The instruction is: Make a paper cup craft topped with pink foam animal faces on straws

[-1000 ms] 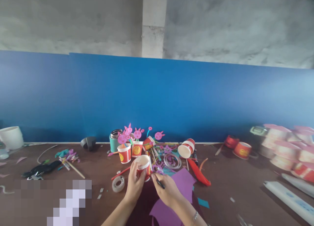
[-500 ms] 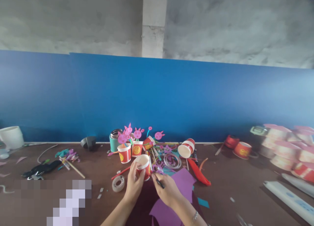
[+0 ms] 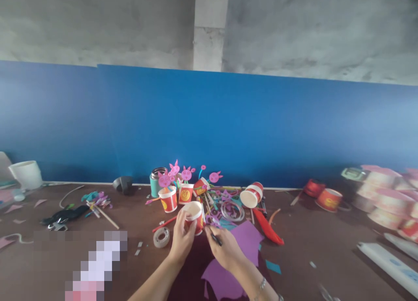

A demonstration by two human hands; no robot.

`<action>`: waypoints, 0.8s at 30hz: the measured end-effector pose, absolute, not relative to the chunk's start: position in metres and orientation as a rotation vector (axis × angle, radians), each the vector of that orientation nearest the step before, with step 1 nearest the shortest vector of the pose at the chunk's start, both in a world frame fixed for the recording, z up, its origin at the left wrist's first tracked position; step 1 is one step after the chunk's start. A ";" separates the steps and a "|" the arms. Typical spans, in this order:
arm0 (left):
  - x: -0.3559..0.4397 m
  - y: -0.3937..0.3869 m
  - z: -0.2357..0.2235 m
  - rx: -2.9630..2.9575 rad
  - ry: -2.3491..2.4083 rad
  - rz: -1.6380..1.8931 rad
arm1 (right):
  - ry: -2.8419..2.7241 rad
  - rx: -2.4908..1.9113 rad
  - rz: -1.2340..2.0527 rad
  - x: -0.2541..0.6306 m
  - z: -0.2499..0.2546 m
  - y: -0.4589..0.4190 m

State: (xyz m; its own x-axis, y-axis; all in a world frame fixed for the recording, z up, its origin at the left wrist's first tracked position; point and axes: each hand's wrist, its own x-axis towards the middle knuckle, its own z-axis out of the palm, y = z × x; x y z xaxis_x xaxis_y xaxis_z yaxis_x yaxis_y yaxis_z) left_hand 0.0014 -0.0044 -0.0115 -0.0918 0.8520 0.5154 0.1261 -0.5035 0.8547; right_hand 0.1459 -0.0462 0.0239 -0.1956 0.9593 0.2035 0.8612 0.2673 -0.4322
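Note:
My left hand [image 3: 183,240] grips a red-and-white paper cup [image 3: 193,212] by its rim and side, with the cup standing almost upright. Close on its right, my right hand [image 3: 224,246] is closed around a slim black pen [image 3: 216,239], whose tip end lies near the cup's lower side and is too small to make out. Purple craft sheet [image 3: 244,244] spreads beneath and beside my right forearm. Just left of my left hand lies a roll of clear tape [image 3: 161,237]. Behind the cup stand similar paper cups [image 3: 169,201] with pink animal-face cutouts [image 3: 187,173] on sticks.
A teal flask [image 3: 158,183] stands at the back. Coiled tubing [image 3: 232,210], craft scraps and a tipped cup [image 3: 251,196] clutter the middle. To the right are a red bag-like piece [image 3: 269,227], stacked cups [image 3: 382,196] and a power strip [image 3: 388,266]. Blue panels [image 3: 209,118] border the table.
The camera view has shifted a little, so everything sits slightly higher and further right. Both hands keep nearly the same hold and place relative to the cup.

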 end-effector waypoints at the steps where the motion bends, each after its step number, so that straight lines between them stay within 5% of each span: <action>1: 0.001 -0.004 -0.011 1.620 1.069 1.644 | -2.114 -1.646 0.310 0.146 0.024 -0.046; 15: 0.003 -0.003 -0.012 1.656 1.075 1.665 | -2.065 -1.545 0.503 0.149 0.022 -0.042; 24: 0.006 -0.006 -0.011 1.774 1.166 1.655 | -1.659 -1.614 1.376 0.148 0.017 -0.038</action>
State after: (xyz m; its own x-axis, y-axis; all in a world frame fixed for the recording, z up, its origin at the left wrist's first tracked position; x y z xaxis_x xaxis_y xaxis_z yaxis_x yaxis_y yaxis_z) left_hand 0.0057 -0.0061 -0.0110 -0.0751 0.8097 0.5820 0.2757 -0.5440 0.7925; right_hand 0.1482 -0.0380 0.0174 -0.2178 0.9237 -0.3152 0.4803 -0.1797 -0.8585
